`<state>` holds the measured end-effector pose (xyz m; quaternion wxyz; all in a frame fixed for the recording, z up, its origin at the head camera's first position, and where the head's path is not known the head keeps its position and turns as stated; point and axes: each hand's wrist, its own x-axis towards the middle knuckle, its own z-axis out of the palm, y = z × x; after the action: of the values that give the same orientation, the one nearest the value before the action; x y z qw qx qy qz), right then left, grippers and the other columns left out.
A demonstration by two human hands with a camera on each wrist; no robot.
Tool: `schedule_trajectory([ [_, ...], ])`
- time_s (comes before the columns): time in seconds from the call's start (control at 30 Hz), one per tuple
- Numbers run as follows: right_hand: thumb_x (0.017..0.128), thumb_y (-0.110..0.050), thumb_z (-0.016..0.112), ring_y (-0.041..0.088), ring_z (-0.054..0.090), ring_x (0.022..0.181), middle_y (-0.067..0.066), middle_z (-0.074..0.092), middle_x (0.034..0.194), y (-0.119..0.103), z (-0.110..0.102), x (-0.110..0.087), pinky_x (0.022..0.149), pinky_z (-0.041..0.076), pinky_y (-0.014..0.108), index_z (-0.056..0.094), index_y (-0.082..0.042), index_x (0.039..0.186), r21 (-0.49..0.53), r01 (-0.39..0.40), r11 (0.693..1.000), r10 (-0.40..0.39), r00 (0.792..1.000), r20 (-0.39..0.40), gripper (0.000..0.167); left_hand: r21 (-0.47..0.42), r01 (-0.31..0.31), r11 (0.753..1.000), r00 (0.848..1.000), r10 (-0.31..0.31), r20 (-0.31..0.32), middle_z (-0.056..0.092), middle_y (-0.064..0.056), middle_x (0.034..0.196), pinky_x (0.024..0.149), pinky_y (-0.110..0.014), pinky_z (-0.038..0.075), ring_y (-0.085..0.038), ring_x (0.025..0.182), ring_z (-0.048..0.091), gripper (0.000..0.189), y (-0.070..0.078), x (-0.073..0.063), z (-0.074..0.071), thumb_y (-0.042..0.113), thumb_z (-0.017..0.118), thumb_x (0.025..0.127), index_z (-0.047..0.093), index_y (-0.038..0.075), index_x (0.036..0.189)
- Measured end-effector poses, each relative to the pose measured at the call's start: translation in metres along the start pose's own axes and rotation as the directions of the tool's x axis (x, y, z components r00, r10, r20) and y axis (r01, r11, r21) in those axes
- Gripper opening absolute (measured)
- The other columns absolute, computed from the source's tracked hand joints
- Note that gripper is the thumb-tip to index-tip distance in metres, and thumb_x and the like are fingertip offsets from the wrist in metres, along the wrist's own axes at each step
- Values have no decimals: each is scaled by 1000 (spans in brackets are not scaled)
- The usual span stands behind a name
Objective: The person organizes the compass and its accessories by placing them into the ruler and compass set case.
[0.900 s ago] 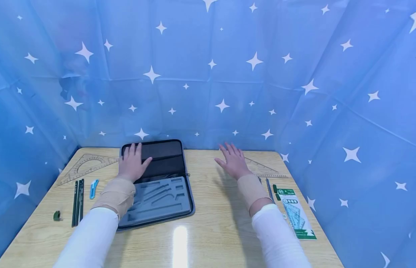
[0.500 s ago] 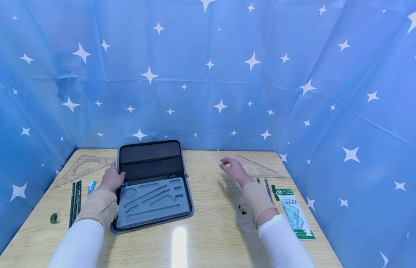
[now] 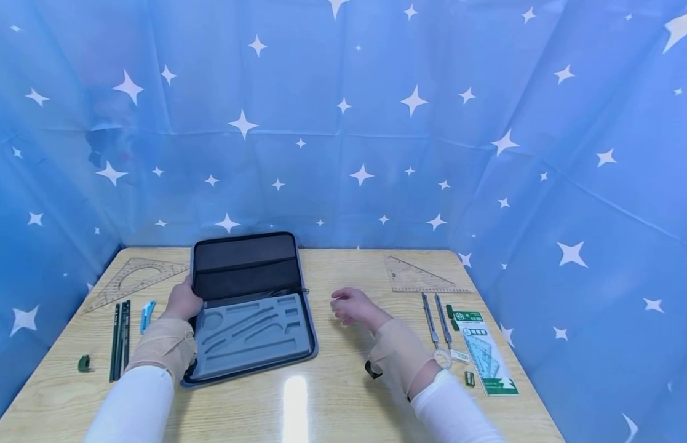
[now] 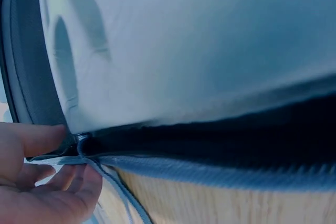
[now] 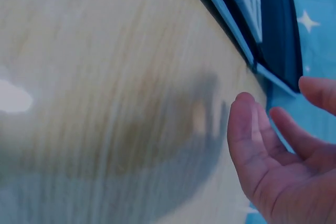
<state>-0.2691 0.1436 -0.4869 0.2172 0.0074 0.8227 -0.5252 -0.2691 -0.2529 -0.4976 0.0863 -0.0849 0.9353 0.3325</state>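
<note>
A dark zip case (image 3: 246,253) lies unfolded on the table, left of the middle. Its lower half holds a grey foam insert (image 3: 232,363) with shaped hollows. At the case's left side, my left hand (image 3: 182,301) grips the edge near the fold. In the left wrist view, the thumb (image 4: 44,139) is over the edge and the fingers curl beneath the blue zip border (image 4: 210,174). My right hand (image 3: 355,304) hovers over the table to the right of the case, apart from it. Its fingers are loosely bent and hold nothing, as the right wrist view shows.
On the left lie a clear set square (image 3: 138,277), several dark pencils (image 3: 120,341), a blue cutter (image 3: 147,315) and a green sharpener-like piece (image 3: 84,363). On the right are another set square (image 3: 420,277), compasses (image 3: 443,320), an eraser (image 3: 459,356) and a ruler packet (image 3: 489,357).
My left hand has come down from over the lid to the case's left edge and grips it. My right hand has lowered and moved left towards the case, its fingers bending from a spread.
</note>
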Motion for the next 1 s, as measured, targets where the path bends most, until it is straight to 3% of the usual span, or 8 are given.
schedule_trajectory([
  [0.3,91,-16,58,28,64,91,16,60,117,4,6,1,76,55,39,51,-1,129,10,-24,1000,24,1000,-7,42,34,10,999,998,-8,-64,35,-46,127,93,-55,44,-54,117,42,60,-5,-1,2,-3,47,81,26,-25,133],
  [0.6,91,-16,57,31,63,93,16,60,115,4,0,-1,77,54,41,49,-2,132,22,-42,999,42,999,-29,44,115,-38,993,998,44,-55,26,-47,130,96,-59,40,-59,117,36,67,-8,2,7,1,51,83,19,-22,137],
  [1.0,92,-16,56,30,64,90,19,60,118,7,-11,-4,76,54,40,46,-1,134,26,-42,999,44,997,-59,45,96,-72,993,993,80,-84,29,-45,131,101,-59,36,-56,121,34,68,0,0,20,-1,55,81,23,-20,138],
])
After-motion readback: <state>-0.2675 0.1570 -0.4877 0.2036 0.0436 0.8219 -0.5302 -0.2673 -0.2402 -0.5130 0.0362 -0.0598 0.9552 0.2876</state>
